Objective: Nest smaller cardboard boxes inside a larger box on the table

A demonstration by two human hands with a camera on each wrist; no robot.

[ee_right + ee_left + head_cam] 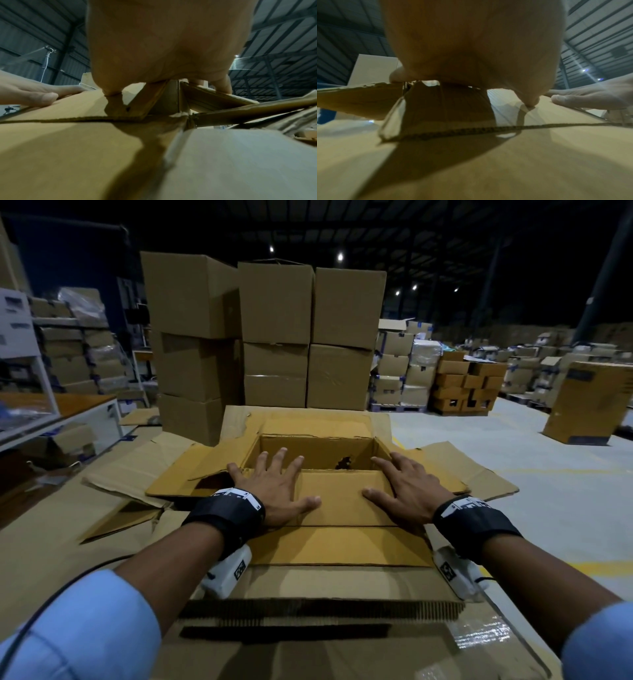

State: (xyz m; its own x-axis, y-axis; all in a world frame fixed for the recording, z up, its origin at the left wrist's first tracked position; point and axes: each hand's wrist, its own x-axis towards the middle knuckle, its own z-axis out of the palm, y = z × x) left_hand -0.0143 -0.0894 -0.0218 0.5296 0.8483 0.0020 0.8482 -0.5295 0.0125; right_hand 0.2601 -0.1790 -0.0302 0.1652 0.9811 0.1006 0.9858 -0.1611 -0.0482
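A large cardboard box (310,421) stands open in front of me with its flaps spread outward. A smaller box sits inside it, with a dark cavity (318,455) at its far side. Its near flap (339,501) is folded down flat. My left hand (274,491) lies on that flap's left edge, fingers spread and straight. My right hand (407,491) presses the right edge the same way. The left wrist view shows the left palm (471,40) on the flap (556,115), and the right wrist view shows the right palm (171,40) on the cardboard.
Tall stacks of closed cardboard boxes (274,337) rise just behind the open box. Flattened cardboard (120,474) lies at the left, near a white table (85,412). Pallets of boxes (462,385) and a tall carton (589,402) stand on the floor at the right.
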